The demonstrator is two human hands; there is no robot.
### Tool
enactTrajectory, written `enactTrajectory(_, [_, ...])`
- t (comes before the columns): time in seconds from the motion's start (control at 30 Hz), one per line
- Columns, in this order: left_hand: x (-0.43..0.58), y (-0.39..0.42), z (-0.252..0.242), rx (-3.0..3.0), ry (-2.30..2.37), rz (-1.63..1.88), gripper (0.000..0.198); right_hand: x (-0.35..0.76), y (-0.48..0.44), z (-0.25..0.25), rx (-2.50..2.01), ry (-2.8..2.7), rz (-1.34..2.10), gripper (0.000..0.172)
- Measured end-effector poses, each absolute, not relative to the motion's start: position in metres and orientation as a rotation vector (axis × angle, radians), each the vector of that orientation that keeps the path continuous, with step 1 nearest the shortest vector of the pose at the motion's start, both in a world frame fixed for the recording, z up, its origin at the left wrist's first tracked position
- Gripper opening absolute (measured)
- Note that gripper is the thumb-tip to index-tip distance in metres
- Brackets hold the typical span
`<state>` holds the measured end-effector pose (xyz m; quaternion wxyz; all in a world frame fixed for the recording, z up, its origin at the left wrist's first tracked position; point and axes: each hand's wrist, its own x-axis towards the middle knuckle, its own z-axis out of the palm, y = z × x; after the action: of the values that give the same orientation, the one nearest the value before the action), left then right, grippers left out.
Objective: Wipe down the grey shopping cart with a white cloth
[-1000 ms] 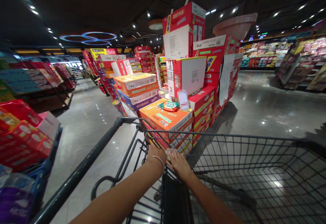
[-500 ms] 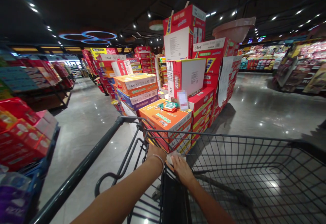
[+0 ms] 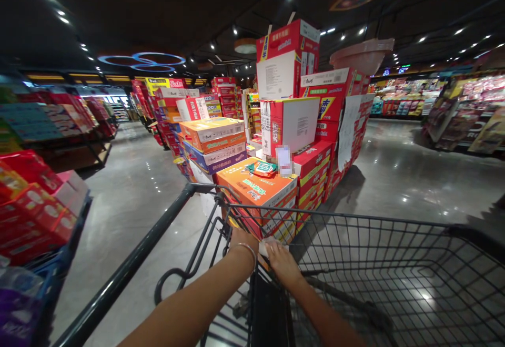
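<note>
A dark wire shopping cart [image 3: 394, 284] fills the lower frame, its handle bar [image 3: 130, 271] running to the lower left. Both my hands meet at the cart's near corner. My left hand [image 3: 241, 239], with a thin bracelet on the wrist, is closed over the wire rim. My right hand [image 3: 279, 260] lies next to it with its fingers pressed on a small white thing [image 3: 265, 246], perhaps a cloth or tissue, against the cart's wires. The fingertips of both hands are partly hidden.
Right ahead of the cart stands a tall stack of red and orange cartons [image 3: 256, 189], with a green packet [image 3: 263, 168] on the nearest orange one. Shelves of red packs [image 3: 35, 205] line the left. Shiny grey floor [image 3: 402, 179] opens to the right and left of the stack.
The cart and my hands have crept slightly forward and right toward the carton stack. My hands keep the same hold at the cart's corner.
</note>
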<state>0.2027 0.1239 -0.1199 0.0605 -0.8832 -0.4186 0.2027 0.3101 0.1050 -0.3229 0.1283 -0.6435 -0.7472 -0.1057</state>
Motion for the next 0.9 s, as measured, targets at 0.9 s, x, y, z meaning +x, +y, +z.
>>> enactTrajectory(0.9, [0.171, 0.213, -0.041, -2.565, -1.124, 0.45, 0.035, 0.292, 0.109, -0.206, -1.822, -2.042, -0.243, 0.043])
